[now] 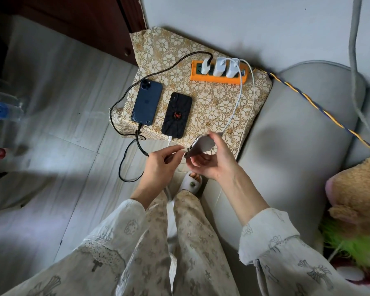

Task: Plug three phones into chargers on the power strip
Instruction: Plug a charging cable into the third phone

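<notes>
An orange power strip [241, 79] lies at the back of a small table covered in a floral cloth [214, 103], with three white chargers [219, 66] plugged in. A blue phone [146, 102] lies face down with a black braided cable [158, 71] in its port. Beside it a black phone with a red spider [176, 115] has a white cable in its port. My right hand [214, 161] grips a silver phone [202, 145] just off the table's front edge. My left hand [161, 162] pinches a white cable's plug [185, 150] at that phone's bottom port.
A grey sofa arm [286, 135] stands right of the table, with a tan plush toy [359, 189] at the far right. A blue-and-yellow braided cord [320, 110] runs from the strip over the sofa. Pale tiled floor [62, 124] lies left. My slippered foot [190, 182] shows below.
</notes>
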